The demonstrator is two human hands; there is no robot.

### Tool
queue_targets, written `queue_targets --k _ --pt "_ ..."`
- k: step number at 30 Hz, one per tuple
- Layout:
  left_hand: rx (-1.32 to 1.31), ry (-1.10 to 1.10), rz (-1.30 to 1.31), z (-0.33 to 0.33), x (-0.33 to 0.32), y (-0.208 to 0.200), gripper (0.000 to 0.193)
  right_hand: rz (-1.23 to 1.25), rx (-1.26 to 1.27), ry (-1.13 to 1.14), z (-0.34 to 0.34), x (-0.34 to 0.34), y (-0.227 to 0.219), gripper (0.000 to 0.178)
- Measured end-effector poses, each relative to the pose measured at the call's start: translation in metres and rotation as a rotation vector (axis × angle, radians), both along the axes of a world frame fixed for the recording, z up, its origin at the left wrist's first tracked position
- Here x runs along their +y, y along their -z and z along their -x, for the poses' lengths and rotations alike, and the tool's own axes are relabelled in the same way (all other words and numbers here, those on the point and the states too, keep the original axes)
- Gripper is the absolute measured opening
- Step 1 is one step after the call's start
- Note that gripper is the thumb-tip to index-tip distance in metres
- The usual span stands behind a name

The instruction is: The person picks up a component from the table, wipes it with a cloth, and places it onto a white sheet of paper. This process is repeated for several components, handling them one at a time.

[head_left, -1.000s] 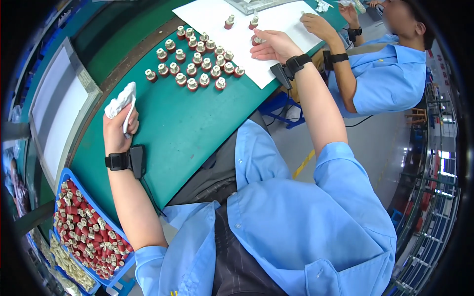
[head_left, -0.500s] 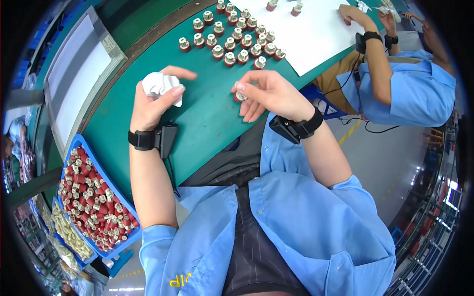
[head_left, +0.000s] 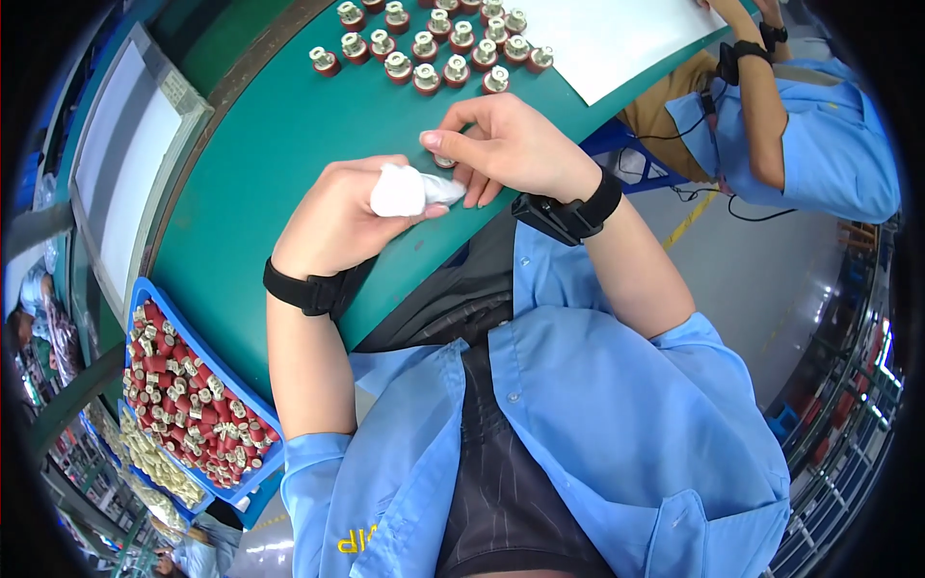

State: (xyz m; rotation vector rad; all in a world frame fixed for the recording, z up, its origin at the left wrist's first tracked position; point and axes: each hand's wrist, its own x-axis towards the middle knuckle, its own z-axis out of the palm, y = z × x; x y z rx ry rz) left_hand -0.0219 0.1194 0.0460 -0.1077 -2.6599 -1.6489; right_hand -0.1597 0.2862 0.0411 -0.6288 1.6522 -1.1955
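Note:
My left hand [head_left: 352,212] is closed around a crumpled white cloth [head_left: 400,191], whose loose end reaches toward my other hand. Between the thumb and fingers of my right hand [head_left: 501,149] is a small red-and-silver metal part [head_left: 444,160], mostly covered by the fingers. The cloth's tip is close beside this part; whether they touch I cannot tell. Beyond my hands, several like parts [head_left: 425,77] stand upright on the green tabletop [head_left: 251,183], red base down and silver end up.
A blue bin [head_left: 145,289] heaped with red-and-silver parts stands at the left, by another bin of pale pieces [head_left: 159,467]. A white sheet [head_left: 607,48] covers the table's far right. Beside it sits a co-worker in a blue shirt [head_left: 819,144]. A framed white panel [head_left: 125,135] borders the left.
My left hand has moved right with the cloth, up to the part in my right hand. My right hand has shifted slightly left and away from me. The view has tipped nearer.

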Motion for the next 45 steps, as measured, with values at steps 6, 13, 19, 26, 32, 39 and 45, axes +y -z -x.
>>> queue_targets --k 6,13,19,26,32,39,45 --pt "0.059 -0.009 0.446 0.005 -0.006 0.001 0.018 0.009 0.023 -0.004 0.000 0.000 0.000 0.036" --pt "0.033 -0.195 0.594 0.004 -0.023 0.002 0.016 -0.004 0.054 -0.004 0.000 0.001 -0.001 0.037" --pt "0.061 -0.006 0.484 0.006 -0.009 -0.004 0.014 0.024 0.072 0.001 0.000 0.003 0.000 0.039" --pt "0.041 -0.186 0.575 0.007 -0.016 -0.001 0.011 0.028 0.097 0.004 -0.001 0.003 0.000 0.040" --pt "0.074 -0.014 0.494 0.011 -0.004 -0.006 0.012 0.043 0.120 0.017 -0.003 0.002 0.003 0.040" --pt "0.059 -0.190 0.598 0.008 -0.017 -0.002 0.011 0.014 0.103 0.016 -0.002 0.002 0.002 0.038" --pt "0.037 -0.058 0.498 0.014 -0.010 0.000 0.010 0.052 0.108 0.014 -0.003 0.001 0.007 0.037"
